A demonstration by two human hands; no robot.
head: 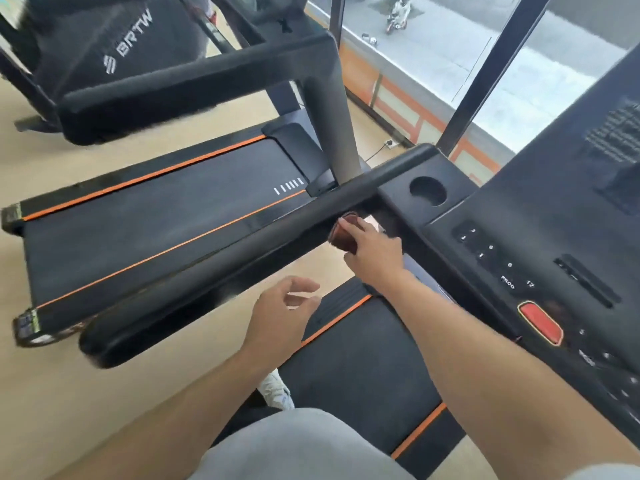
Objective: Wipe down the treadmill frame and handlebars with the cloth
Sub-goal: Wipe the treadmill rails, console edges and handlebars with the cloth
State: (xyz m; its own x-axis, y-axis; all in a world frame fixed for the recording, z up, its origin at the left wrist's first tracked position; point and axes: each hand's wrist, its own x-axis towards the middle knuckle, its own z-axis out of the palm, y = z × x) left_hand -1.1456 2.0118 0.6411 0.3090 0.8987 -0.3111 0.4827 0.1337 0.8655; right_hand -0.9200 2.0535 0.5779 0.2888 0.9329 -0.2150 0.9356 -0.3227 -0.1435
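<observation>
A long black padded handlebar (214, 258) of the treadmill runs from lower left up to the console (540, 244) at the right. My right hand (375, 249) grips a small dark brown-red cloth (344, 233) and holds it against the underside of the handlebar, close to where the bar joins the console. My left hand (282, 315) hovers below the bar with loosely curled fingers, holding nothing and touching nothing.
A red stop button (540, 322) and a round cup holder (427, 190) sit on the console. The belt (360, 368) with orange stripes lies under me. A second treadmill (149, 202) stands to the left, and a glass window wall (519, 71) stands beyond.
</observation>
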